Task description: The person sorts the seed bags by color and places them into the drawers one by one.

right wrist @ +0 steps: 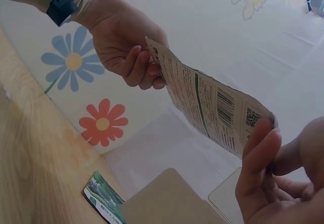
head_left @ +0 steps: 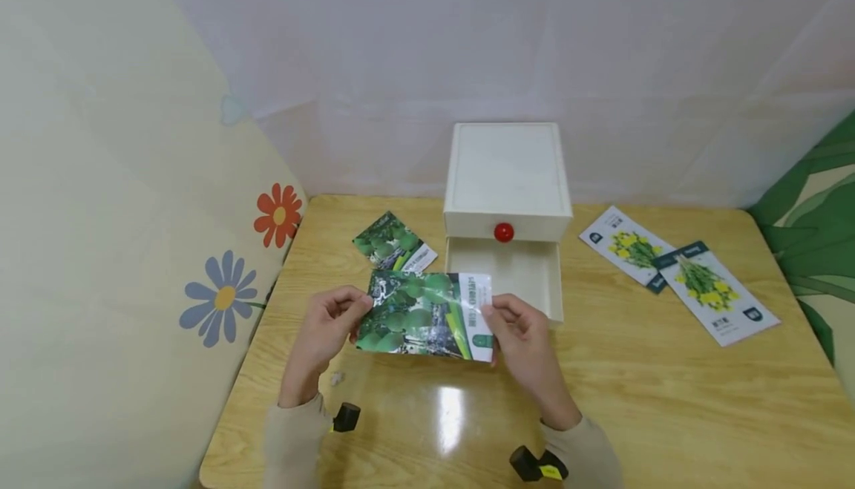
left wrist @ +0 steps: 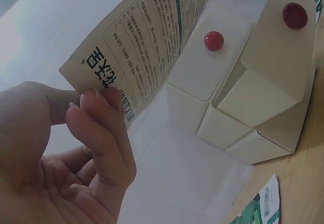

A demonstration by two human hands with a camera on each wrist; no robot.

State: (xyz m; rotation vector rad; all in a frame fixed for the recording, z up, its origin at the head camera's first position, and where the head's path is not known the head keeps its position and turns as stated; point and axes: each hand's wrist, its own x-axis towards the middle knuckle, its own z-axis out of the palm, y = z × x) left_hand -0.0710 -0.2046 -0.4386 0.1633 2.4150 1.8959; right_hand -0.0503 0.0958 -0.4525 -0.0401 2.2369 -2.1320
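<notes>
A green and white seed packet with round green fruits on its front is held up level over the table, front toward the head camera. My left hand pinches its left edge between thumb and fingers. At the opposite edge my right hand pinches it the same way. Printed text and a barcode cover the back of the packet in the right wrist view. Just behind it stands a white drawer box with a red knob; its lower drawer is pulled out, partly hidden by the packet.
A matching green packet lies left of the drawer box. To the right, two white packets with yellow flowers, one farther back and one nearer, overlap on the wooden table. A small pale scrap lies near my left wrist.
</notes>
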